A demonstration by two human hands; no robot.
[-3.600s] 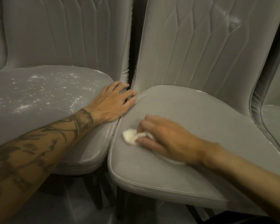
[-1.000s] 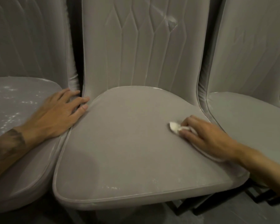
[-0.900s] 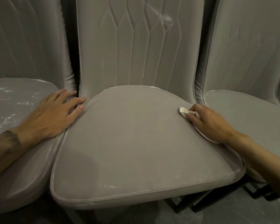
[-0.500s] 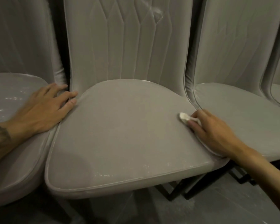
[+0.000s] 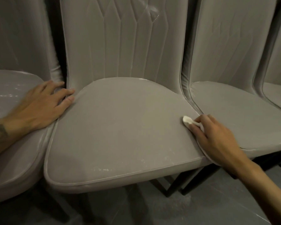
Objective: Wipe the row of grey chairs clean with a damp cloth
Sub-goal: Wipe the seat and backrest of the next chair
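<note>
Cloth [image 5: 187,120] tip leftward, in right hand [image 5: 212,135]

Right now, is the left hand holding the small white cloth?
No, the right hand pinches the small white cloth on the middle grey padded seat; the left hand lies flat.

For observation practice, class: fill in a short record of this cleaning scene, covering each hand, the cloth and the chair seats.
left hand: flat on the left seat, fingertips at the gap beside the middle seat
right hand: pinches the white cloth against the middle seat's right edge
left seat: white specks
middle seat: mostly clean, faint specks near the front edge
right seat: grey, beside the middle seat
</note>
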